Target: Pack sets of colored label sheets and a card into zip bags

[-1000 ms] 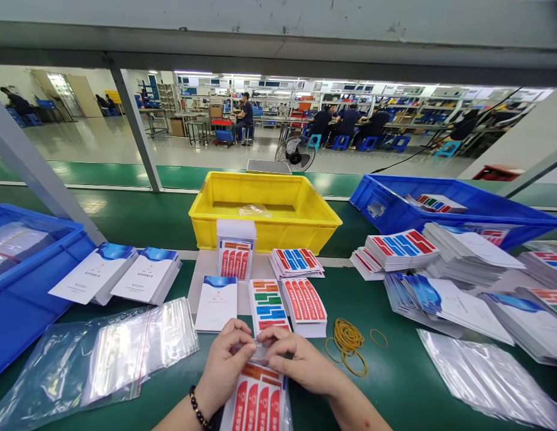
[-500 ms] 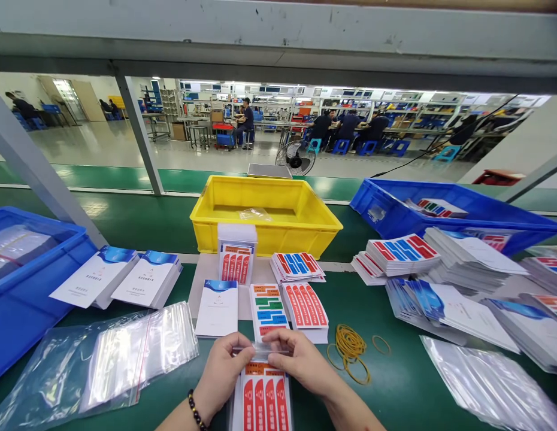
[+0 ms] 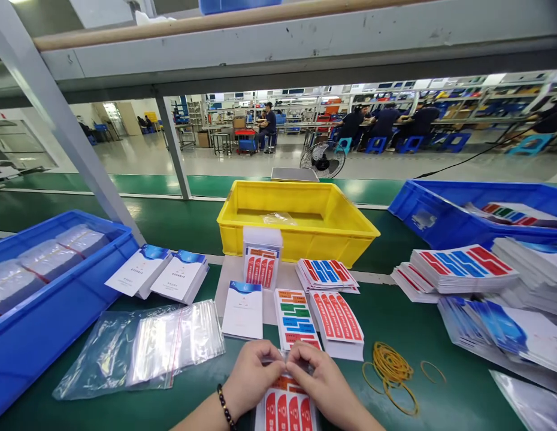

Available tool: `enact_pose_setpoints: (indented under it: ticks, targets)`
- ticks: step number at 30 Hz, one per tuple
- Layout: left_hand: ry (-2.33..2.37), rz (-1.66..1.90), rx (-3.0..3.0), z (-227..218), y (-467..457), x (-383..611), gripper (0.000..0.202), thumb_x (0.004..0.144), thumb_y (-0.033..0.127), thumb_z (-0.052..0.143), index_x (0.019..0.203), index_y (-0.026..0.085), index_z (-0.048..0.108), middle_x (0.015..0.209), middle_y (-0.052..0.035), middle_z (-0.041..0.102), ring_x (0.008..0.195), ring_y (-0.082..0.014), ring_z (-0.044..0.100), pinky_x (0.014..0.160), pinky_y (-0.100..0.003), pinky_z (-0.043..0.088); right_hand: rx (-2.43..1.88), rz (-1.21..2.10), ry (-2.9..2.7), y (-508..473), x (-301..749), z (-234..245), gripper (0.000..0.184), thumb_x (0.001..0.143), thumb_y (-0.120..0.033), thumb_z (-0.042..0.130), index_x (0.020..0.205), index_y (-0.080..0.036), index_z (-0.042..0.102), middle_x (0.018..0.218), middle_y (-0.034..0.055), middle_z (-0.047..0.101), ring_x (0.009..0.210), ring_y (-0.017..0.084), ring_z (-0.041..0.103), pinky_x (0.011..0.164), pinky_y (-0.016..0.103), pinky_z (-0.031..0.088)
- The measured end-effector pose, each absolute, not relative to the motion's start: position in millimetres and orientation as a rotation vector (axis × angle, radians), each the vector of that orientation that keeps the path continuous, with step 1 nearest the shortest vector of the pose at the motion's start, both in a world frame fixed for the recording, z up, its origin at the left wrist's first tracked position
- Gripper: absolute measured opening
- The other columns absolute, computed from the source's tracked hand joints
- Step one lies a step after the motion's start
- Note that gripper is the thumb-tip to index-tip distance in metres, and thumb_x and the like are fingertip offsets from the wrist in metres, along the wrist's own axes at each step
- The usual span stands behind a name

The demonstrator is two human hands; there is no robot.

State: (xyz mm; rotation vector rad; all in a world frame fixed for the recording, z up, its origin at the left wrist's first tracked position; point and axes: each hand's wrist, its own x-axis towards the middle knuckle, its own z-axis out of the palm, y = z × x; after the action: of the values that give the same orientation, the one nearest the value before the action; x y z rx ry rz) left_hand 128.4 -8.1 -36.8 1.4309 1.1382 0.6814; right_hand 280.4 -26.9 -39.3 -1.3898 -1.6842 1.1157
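Clear bag (image 3: 285,413) runs off the bottom of my view; I get only its upper part, and the near edge of the bench (image 3: 202,386) is cut off too. Left hand (image 3: 255,376) and right hand (image 3: 321,378) meet over the bag's top. Thumbs and fingertips are drawn tight together, pinching its upper edge and covering most of it. I cannot tell whether the bag is sealed.

Bag lies toward the middle of the bench's near edge, upper end away from the wearer. Printed sheet shows through the film: orange blocks across the top, then four red strips with rounded ends, side by side on white. Lettering too small for me to read. How many sheets sit beneath, I can't see.

Just beyond the fingertips, a multicoloured sheet (image 3: 297,317); contact unclear from here. Red-striped stack (image 3: 336,323) sits beside it. Rubber bands (image 3: 392,368) lie in a loose heap nearer the bench's right side. Clear sleeves (image 3: 532,401) at the near right corner and left blue bin (image 3: 76,293) at the left edge are both cropped.
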Motion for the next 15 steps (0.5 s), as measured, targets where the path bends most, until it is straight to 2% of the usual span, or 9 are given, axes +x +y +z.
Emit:
enact_pose_setpoints:
  ticks: [2, 4, 5, 8, 11, 15]
  targets:
    - [1.166, 0.696, 1.664, -27, -12, 120, 0.007, 0.068, 0.023, 0.058, 0.071, 0.017, 0.061, 0.076, -0.0038, 0.062, 0.074, -0.0181, 0.054, 0.068, -0.028, 0.041, -1.371, 1.006, -1.783, -28, 283, -42, 0.02, 0.079, -0.027, 0.049, 0.061, -0.019, 0.055, 0.065, 0.0015, 0.055, 0.063, 0.017, 0.052, 0.059, 0.027, 0.041]
    - [1.234, 0.752, 1.894, -16, -15, 104, 0.017, 0.072, 0.025, 0.057, 0.089, 0.019, 0.06, 0.091, -0.0068, 0.061, 0.087, -0.0218, 0.052, 0.078, -0.032, 0.039, -1.344, 0.847, -1.851, -29, 286, -45, 0.012, 0.078, -0.025, 0.05, 0.074, -0.02, 0.06, 0.075, 0.0041, 0.059, 0.073, 0.02, 0.055, 0.067, 0.03, 0.045]
    - [1.307, 0.769, 1.96, -12, -16, 94, 0.016, 0.077, 0.026, 0.052, 0.09, 0.02, 0.058, 0.091, -0.008, 0.06, 0.088, -0.0224, 0.052, 0.078, -0.033, 0.039, -1.333, 0.758, -1.865, -29, 288, -46, 0.011, 0.077, -0.025, 0.052, 0.083, -0.021, 0.061, 0.082, 0.0056, 0.06, 0.08, 0.022, 0.056, 0.071, 0.033, 0.045]
    - [1.653, 0.589, 2.009, -7, -9, 58, 0.023, 0.084, 0.03, 0.036, 0.071, 0.02, 0.052, 0.074, -0.0074, 0.058, 0.07, -0.0215, 0.052, 0.065, -0.031, 0.037, -1.315, 0.534, -1.865, -30, 292, -48, 0.021, 0.076, -0.024, 0.055, 0.097, -0.022, 0.059, 0.094, 0.0085, 0.06, 0.09, 0.025, 0.054, 0.078, 0.038, 0.045]
    - [1.968, 0.255, 1.911, -14, 3, 23, 0.019, 0.078, 0.037, 0.046, 0.071, 0.019, 0.048, 0.069, -0.0069, 0.058, 0.063, -0.0228, 0.053, 0.056, -0.029, 0.032, -1.29, 0.431, -1.85, -31, 293, -47, 0.013, 0.08, -0.023, 0.051, 0.09, -0.021, 0.059, 0.087, 0.0087, 0.061, 0.084, 0.025, 0.055, 0.074, 0.038, 0.046]
    - [1.973, 0.151, 1.862, -25, 13, -3, 0.014, 0.076, 0.026, 0.044, 0.064, 0.019, 0.046, 0.067, -0.0055, 0.059, 0.063, -0.0211, 0.054, 0.055, -0.026, 0.029, -1.257, 0.417, -1.815, -30, 292, -44, 0.012, 0.082, -0.023, 0.047, 0.083, -0.021, 0.059, 0.08, 0.008, 0.061, 0.078, 0.023, 0.056, 0.069, 0.037, 0.046]
